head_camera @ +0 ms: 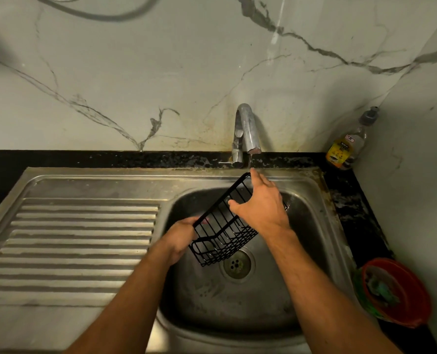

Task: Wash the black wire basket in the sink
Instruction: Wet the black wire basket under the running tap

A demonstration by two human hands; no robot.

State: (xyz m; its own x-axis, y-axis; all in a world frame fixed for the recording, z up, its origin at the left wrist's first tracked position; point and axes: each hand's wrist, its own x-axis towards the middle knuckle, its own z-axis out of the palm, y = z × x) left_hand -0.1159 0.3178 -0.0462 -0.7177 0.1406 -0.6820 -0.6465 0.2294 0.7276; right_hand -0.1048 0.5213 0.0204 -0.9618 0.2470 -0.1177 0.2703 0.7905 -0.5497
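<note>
Basket: the black wire basket is hanging tilted over the bowl of the sink, its far end raised toward the tap and its near end dipping just above the drain.
Left grip: the left hand is curling its fingers round the basket's near left edge and is holding it up.
Right grip: the right hand is lying across the upper side of the basket with fingers mostly straight and spread, the thumb touching the wires; the fingertips are reaching the far rim, right under the water.
Tap: the chrome tap is standing behind the bowl and is letting a thin stream run down onto the fingertips and the basket's far end.
Draining board: the ribbed steel board is lying to the left of the bowl.
Desk: the dark desk is carrying a bottle with a yellow label in the far right corner.
Bowl at right: a red bowl is sitting near the right edge of the sink, holding something greenish that is too blurred to name.
</note>
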